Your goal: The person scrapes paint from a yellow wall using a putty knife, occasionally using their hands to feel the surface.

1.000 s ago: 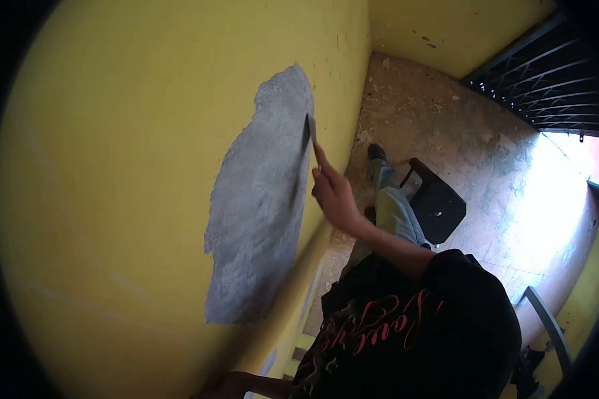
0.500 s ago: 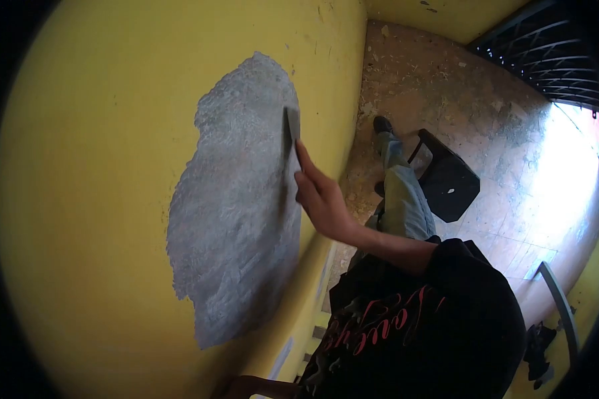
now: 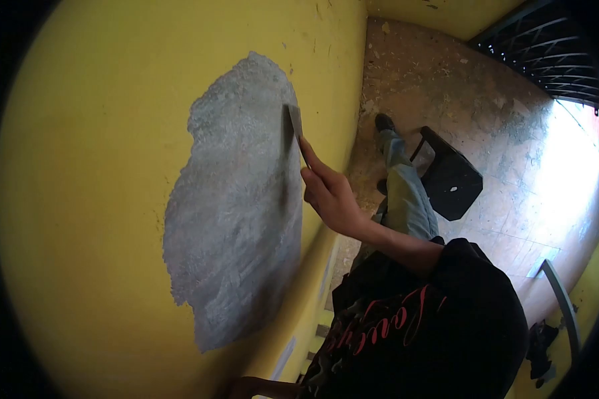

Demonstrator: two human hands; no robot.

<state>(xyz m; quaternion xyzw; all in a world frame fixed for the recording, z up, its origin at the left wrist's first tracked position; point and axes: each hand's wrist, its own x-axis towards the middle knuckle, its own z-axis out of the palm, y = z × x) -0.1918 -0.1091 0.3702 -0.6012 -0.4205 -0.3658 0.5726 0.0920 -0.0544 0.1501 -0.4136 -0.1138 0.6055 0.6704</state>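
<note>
My right hand is closed around a putty knife, its handle mostly hidden in my fingers. The flat blade lies at the right edge of a large grey patch of rough, bare-looking surface on the yellow wall. A dark shadow falls on the patch beside the blade and my hand. At the bottom edge, my left hand is near the wall in deep shade; its fingers cannot be made out.
A black stool stands on the worn brown floor beside my legs. Light-coloured flakes are scattered over that floor. Dark metal bars are at the upper right, and a grey rail is at the lower right.
The putty knife and my right hand have shifted slightly right relative to the grey patch. The view has moved a little. My left hand stays near the bottom edge.
</note>
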